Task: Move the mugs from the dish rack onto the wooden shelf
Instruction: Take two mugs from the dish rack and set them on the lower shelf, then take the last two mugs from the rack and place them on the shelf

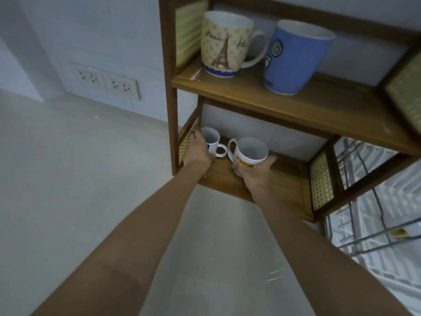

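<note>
The wooden shelf [255,96] has two levels with woven side panels. On its upper board stand a cream Eiffel Tower mug [224,44] and a blue mug [293,58], both upright. Both of my arms reach into the lower level. My left hand [198,149] grips a small white mug [211,140] at the far left, handle pointing right. My right hand [255,172] is wrapped around the base of a white Jotun mug [249,151], upright on or just above the lower board. The dish rack [373,201] shows at the right, behind the shelf.
A pale countertop [79,179] spreads left and in front of the shelf. Two wall sockets [104,82] sit on the white wall at the left. The right half of the lower board [289,188] is bare wood.
</note>
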Motion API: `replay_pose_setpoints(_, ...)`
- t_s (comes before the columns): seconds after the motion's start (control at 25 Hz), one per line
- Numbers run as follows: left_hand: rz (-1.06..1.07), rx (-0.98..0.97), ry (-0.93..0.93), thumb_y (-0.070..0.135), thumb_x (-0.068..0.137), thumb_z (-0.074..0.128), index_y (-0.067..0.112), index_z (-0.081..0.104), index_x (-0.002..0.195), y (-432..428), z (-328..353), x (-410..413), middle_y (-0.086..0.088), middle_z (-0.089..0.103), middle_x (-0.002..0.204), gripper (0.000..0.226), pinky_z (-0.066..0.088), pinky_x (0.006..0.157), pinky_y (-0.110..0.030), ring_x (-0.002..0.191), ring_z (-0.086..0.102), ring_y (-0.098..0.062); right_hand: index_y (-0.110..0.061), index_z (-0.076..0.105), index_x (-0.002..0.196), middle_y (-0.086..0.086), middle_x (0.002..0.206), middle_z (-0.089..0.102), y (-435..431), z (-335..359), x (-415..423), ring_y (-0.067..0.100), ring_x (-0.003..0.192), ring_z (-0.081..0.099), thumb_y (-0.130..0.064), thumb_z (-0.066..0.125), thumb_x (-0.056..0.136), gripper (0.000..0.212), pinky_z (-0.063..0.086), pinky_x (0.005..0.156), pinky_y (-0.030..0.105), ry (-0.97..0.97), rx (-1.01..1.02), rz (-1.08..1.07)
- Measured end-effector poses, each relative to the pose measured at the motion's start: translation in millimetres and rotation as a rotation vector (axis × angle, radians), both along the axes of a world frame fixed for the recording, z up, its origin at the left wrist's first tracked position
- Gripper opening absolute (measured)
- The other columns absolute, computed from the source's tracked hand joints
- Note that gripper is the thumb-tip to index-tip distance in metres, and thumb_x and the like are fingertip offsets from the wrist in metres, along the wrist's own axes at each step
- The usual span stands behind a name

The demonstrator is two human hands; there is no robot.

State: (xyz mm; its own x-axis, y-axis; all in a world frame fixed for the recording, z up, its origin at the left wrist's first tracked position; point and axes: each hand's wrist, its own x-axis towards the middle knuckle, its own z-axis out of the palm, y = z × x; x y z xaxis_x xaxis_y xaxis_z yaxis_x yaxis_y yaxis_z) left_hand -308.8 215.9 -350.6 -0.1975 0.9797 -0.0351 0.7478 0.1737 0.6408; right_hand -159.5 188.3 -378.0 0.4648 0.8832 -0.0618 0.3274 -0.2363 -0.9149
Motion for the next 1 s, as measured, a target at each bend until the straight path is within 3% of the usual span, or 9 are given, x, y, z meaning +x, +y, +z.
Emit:
replay_pose_setpoints(0.16, 0.015, 0.021, 0.05, -0.007, 0.08, 0.063, 0.014, 0.01, 0.151, -50, 12, 5, -0.015, 0.024, 0.153, 0.091, 0.044, 0.102, -0.045, 0.133, 0.039, -0.035, -0.009, 0.015, 0.141, 0.017, 0.136, 0.047, -20, 17, 7, 0.034, 0.121, 0.049, -0.008, 0.079, 0.068, 0.097, 0.04, 0.086, 0.031, 0.056, -0.154, 0.047)
replay_pose_setpoints(0.24, -0.027, 0.08, -0.033, -0.008, 0.081, 0.056, 0.013, 0.02, 0.148, -88, 19, 16, -0.013, 0.024, 0.151, 0.079, 0.046, 0.097, -0.046, 0.129, 0.043, -0.036, -0.007, 0.017, 0.145, 0.015, 0.144, 0.041, -46, 35, 14, 0.03, 0.128, 0.043, -0.012, 0.074, 0.075, 0.091, 0.036, 0.092, 0.028, 0.061, -0.156, 0.107)
replay_pose_setpoints(0.36, -0.089, 0.217, -0.118, 0.0, 0.086, 0.051, 0.013, 0.039, 0.137, -154, 27, 47, -0.011, 0.042, 0.136, 0.054, 0.049, 0.088, -0.045, 0.115, 0.053, -0.033, -0.014, 0.026, 0.147, 0.005, 0.149, 0.038, -122, 57, 35, 0.02, 0.134, 0.038, -0.012, 0.067, 0.082, 0.076, 0.034, 0.108, 0.032, 0.02, 0.009, 0.26)
replay_pose_setpoints(0.52, -0.171, 0.317, -0.211, 0.006, 0.087, 0.052, 0.019, 0.052, 0.123, -231, 27, 102, 0.0, 0.055, 0.125, 0.038, 0.051, 0.086, -0.04, 0.109, 0.059, -0.02, -0.02, 0.044, 0.137, -0.011, 0.133, 0.047, -231, 61, 86, 0.003, 0.119, 0.045, -0.008, 0.062, 0.084, 0.057, 0.04, 0.096, 0.022, -0.219, 0.235, 0.302)
replay_pose_setpoints(0.64, -0.222, 0.42, -0.088, 0.007, 0.087, 0.053, 0.022, 0.057, 0.117, -272, 21, 147, 0.006, 0.06, 0.119, 0.033, 0.055, 0.074, -0.035, 0.104, 0.061, -0.014, -0.016, 0.057, 0.122, -0.006, 0.119, 0.058, -273, 60, 142, 0.005, 0.11, 0.052, -0.003, 0.06, 0.085, 0.04, 0.048, 0.092, 0.028, -0.317, 0.313, 0.225)
replay_pose_setpoints(0.76, -0.383, 0.562, -0.089, 0.001, 0.082, 0.053, 0.018, 0.062, 0.108, -295, 26, 196, 0.004, 0.064, 0.109, 0.032, 0.053, 0.064, -0.027, 0.095, 0.061, -0.014, -0.014, 0.06, 0.115, -0.009, 0.111, 0.058, -290, 66, 196, 0.007, 0.105, 0.054, 0.001, 0.059, 0.083, 0.035, 0.049, 0.087, 0.029, -0.333, 0.36, 0.106)
replay_pose_setpoints(0.88, -0.671, 0.689, -0.064, -0.004, 0.076, 0.055, 0.015, 0.065, 0.103, -305, 34, 250, 0.003, 0.066, 0.103, 0.034, 0.051, 0.071, -0.025, 0.092, 0.061, -0.016, -0.014, 0.06, 0.113, -0.012, 0.109, 0.058, -298, 70, 254, 0.01, 0.105, 0.056, 0.0, 0.059, 0.083, 0.034, 0.049, 0.085, 0.03, -0.366, 0.411, 0.007)
replay_pose_setpoints(1.0, -0.667, 0.595, -0.138, 0.002, 0.081, 0.054, 0.016, 0.06, 0.114, -288, 48, 299, 0.002, 0.062, 0.113, 0.036, 0.047, 0.082, -0.026, 0.103, 0.056, -0.015, -0.012, 0.057, 0.119, -0.001, 0.117, 0.059, -292, 76, 313, 0.019, 0.112, 0.053, -0.006, 0.06, 0.082, 0.038, 0.041, 0.092, 0.029, -0.368, 0.309, -0.125)
